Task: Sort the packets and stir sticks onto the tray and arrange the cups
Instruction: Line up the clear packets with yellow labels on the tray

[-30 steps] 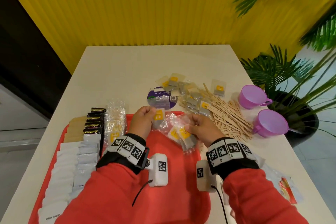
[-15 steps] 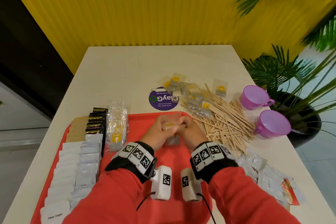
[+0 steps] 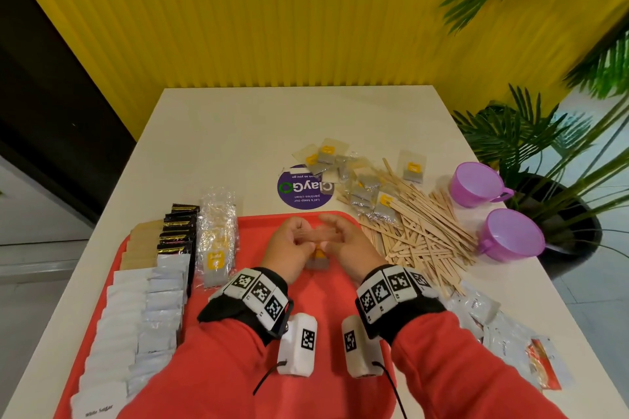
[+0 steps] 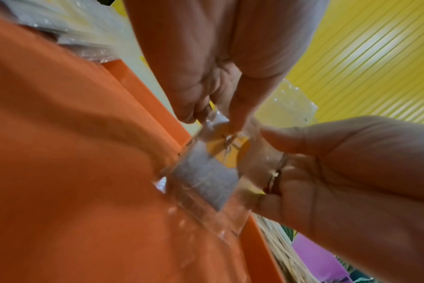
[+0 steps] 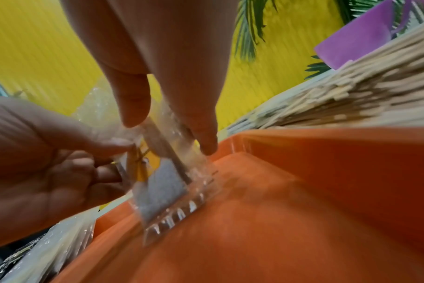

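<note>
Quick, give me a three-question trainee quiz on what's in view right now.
1. True or false: the two purple cups are stacked.
2. What do both hands hold over the red tray? A) stir sticks B) clear tea-bag packets C) a cup
3. Fill in: the stir sticks lie on the ___, not on the tray.

Key: 1 false, they stand apart. 2 B, left hand and right hand grip the clear tea-bag packets. 3 table.
</note>
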`<state>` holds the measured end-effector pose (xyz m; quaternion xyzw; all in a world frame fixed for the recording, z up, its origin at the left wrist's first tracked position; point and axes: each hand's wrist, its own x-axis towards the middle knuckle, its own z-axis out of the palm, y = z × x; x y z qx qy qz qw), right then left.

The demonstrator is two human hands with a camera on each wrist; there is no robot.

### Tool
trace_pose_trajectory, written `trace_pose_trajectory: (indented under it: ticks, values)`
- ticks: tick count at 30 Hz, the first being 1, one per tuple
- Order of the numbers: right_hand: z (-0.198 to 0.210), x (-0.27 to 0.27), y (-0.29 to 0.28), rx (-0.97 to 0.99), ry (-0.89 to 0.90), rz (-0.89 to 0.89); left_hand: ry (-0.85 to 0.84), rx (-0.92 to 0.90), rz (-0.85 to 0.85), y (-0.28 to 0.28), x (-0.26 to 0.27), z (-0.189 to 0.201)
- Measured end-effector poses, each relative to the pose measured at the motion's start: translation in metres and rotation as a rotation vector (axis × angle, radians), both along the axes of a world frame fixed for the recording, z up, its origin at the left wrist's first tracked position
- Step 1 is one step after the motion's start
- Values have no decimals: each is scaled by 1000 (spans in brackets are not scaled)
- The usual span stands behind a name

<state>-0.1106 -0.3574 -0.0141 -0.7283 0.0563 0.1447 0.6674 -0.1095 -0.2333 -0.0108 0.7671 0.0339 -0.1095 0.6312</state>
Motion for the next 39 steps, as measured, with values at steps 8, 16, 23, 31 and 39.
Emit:
trace_pose_trajectory:
  ticks: [8, 16, 23, 31, 39]
  values:
    - [1, 6, 0, -112, -1, 90, 27, -15, -4, 3, 3, -17]
    - [23, 54, -19, -429, -30, -112, 52, 23, 113, 11, 17, -17]
    - [25, 94, -34, -1074, 89, 6, 67, 90, 51, 23, 27, -9]
    - [5, 108, -22, -1313, 201, 101, 100, 115, 63, 26, 32, -14]
    - [12, 109, -29, -1175, 102, 50, 160, 170, 53, 26, 37, -13]
